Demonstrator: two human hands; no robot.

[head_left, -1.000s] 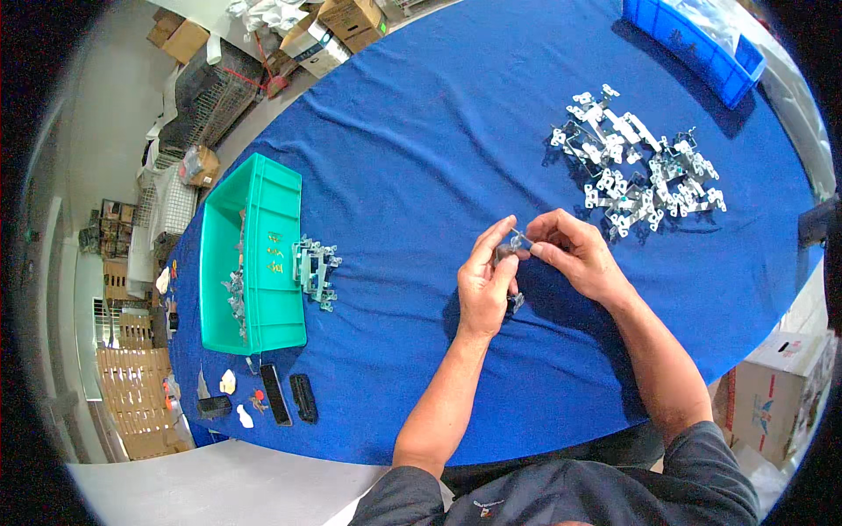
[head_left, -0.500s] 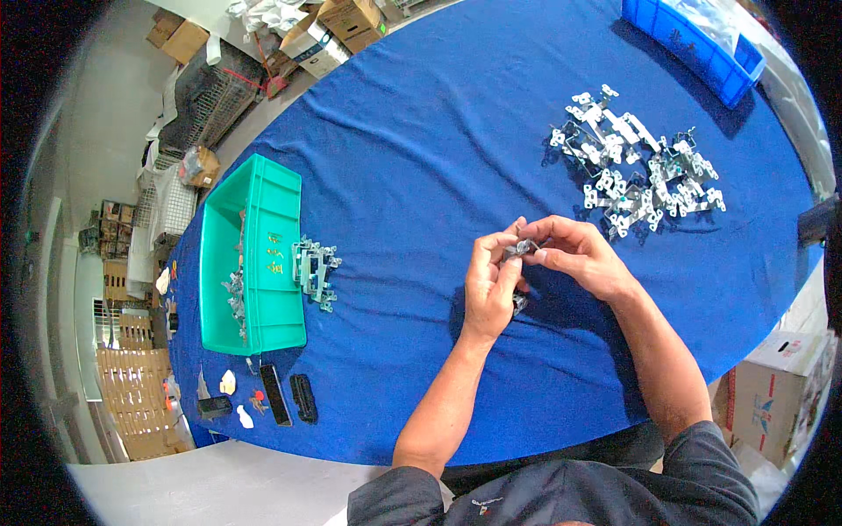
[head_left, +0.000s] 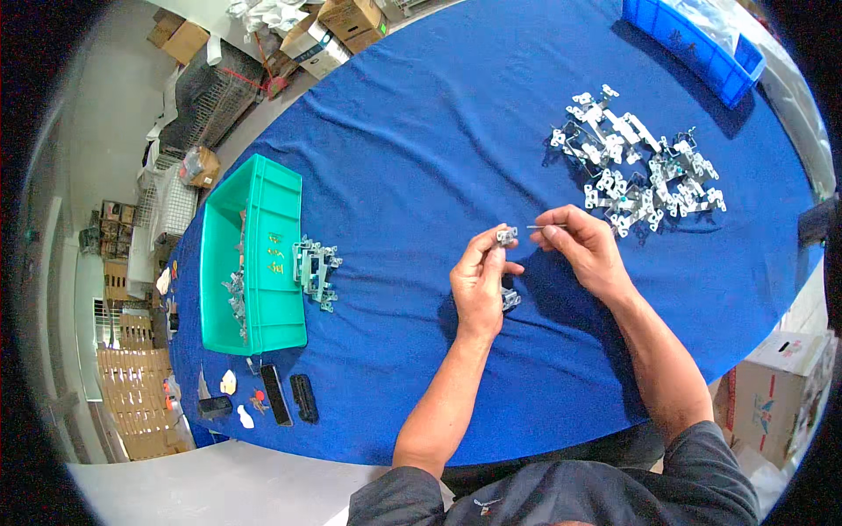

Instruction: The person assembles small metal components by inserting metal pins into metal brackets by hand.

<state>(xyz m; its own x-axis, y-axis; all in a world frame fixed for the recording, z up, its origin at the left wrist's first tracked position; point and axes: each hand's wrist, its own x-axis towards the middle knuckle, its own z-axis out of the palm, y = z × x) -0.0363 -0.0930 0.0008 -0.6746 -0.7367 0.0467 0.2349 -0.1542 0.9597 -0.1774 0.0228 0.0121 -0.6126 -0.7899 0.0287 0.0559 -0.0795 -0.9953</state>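
Blue cloth (head_left: 421, 131), covering an oval work table; all items below rest on it or are held above it.

Item 1: small grey metal bracket (head_left: 506, 234), pinched between thumb and fingertips of the left hand (head_left: 480, 282), raised just off the cloth near the table's middle. Fingers closed on it.

Item 2: thin metal pin (head_left: 547, 227), held level in the thumb and forefinger of the right hand (head_left: 586, 250), tip directed at the bracket. Fingers clenched on the pin.

Change noted: a second ago both hands were pressed together around one piece; half a second ago they remained close. Now they stand apart, bracket in one, pin in the other, with a clear gap between. Judged: either the pin has been drawn out of the bracket, or it is being lined up for insertion; the pictures do not settle which.

Item 3: second small metal piece (head_left: 510, 300), lying on the cloth just beside the left palm, untouched.

Item 4: loose heap of metal brackets (head_left: 636, 171), beyond the right hand, unchanged.

Item 5: green plastic bin (head_left: 289, 197), to the left, with a few metal parts inside.

Item 6: short row of assembled metal parts (head_left: 316, 270), touching the bin's right wall.

Item 7: blue plastic bin (head_left: 680, 44), far right edge.

Item 8: black oblong objects (head_left: 289, 401), near edge, left.
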